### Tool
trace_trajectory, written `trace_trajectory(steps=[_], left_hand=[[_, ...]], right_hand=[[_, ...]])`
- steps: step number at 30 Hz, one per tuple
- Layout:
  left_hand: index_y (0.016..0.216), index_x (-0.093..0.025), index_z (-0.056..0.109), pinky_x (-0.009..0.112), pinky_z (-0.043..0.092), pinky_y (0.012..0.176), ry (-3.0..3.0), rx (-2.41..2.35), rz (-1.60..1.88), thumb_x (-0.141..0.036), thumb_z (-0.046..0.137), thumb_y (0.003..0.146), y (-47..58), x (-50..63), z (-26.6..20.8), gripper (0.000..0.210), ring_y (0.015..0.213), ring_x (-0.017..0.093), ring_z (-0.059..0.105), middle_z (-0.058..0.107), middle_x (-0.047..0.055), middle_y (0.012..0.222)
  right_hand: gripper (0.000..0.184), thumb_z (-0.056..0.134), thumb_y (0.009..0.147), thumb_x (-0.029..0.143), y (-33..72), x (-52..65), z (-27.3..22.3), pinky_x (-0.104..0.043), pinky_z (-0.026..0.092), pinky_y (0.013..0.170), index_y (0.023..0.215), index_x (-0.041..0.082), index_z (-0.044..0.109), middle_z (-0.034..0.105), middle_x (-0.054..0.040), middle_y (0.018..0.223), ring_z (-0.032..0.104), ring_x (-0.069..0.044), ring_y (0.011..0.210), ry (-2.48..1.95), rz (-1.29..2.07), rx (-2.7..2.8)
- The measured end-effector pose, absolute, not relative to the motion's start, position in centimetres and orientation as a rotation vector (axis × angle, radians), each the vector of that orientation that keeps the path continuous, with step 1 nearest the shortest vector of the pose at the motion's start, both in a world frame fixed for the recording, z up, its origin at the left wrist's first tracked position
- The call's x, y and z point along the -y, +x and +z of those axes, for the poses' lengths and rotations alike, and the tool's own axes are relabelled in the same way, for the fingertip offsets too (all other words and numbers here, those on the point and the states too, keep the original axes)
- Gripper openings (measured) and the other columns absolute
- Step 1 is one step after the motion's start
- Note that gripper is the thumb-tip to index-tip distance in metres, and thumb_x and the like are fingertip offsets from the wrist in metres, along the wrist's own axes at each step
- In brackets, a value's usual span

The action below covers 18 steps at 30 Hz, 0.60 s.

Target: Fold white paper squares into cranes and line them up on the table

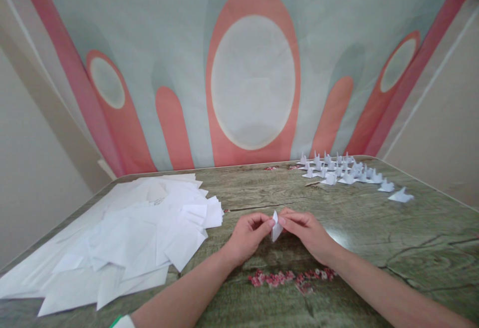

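A small folded piece of white paper [276, 229] is held upright between both hands, above the middle of the table. My left hand [250, 235] pinches its left side between thumb and fingers. On the other side, my right hand [305, 230] grips the paper near its top with thumb and forefinger. The folded paper narrows to a point at top and bottom. Its finer creases are too small to make out, and the fingers hide part of it.
A wide heap of loose white paper sheets [127, 238] covers the table's left side. Several folded paper cranes [348, 177] stand in rows at the back right, one crane [401, 195] apart from them. The wood-patterned table [422, 238] meets a printed backdrop [254, 158] at its far edge.
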<state>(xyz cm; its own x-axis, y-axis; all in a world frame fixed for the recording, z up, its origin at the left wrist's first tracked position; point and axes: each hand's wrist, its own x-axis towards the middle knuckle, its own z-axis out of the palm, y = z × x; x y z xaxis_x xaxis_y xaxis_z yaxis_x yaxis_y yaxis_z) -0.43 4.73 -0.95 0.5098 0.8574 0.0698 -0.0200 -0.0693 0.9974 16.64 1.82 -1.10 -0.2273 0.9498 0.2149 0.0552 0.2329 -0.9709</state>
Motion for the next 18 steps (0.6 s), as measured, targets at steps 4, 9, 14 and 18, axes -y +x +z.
trace_trajectory(steps=[4,9,14,18], left_hand=[[0.068,-0.011,0.061,0.021,0.036,0.060,1.473,-0.791,0.859,-0.042,0.061,0.074,-0.35,-4.64,-0.91,0.032,0.059,0.010,0.046,0.055,0.000,0.062],[0.067,-0.011,0.061,0.021,0.037,0.059,1.514,-0.817,0.858,-0.041,0.060,0.075,-0.44,-4.78,-1.38,0.031,0.058,0.010,0.047,0.056,0.000,0.062],[0.066,-0.011,0.062,0.021,0.037,0.059,1.528,-0.834,0.872,-0.038,0.061,0.075,-0.51,-4.82,-1.61,0.029,0.057,0.010,0.047,0.057,0.000,0.061],[0.065,-0.011,0.063,0.021,0.037,0.059,1.522,-0.828,0.859,-0.037,0.061,0.075,-0.55,-4.78,-1.44,0.028,0.057,0.010,0.047,0.057,0.000,0.060]], right_hand=[[0.026,0.054,0.083,0.036,16.45,-1.67,-0.90,-0.026,0.036,0.069,0.070,0.018,0.067,0.054,-0.0010,0.075,0.049,-0.014,0.074,-1.023,1.128,1.530],[0.026,0.055,0.082,0.037,16.04,-1.43,-0.65,-0.025,0.038,0.067,0.070,0.018,0.068,0.056,-0.0007,0.073,0.050,-0.014,0.073,-1.104,1.087,1.512],[0.024,0.055,0.081,0.037,15.81,-1.33,-1.00,-0.025,0.039,0.065,0.076,0.019,0.070,0.058,-0.0007,0.073,0.052,-0.014,0.071,-1.168,1.028,1.503],[0.022,0.056,0.081,0.036,15.68,-1.35,-1.48,-0.025,0.040,0.065,0.079,0.018,0.069,0.059,-0.0012,0.073,0.053,-0.014,0.070,-1.195,0.941,1.517]])
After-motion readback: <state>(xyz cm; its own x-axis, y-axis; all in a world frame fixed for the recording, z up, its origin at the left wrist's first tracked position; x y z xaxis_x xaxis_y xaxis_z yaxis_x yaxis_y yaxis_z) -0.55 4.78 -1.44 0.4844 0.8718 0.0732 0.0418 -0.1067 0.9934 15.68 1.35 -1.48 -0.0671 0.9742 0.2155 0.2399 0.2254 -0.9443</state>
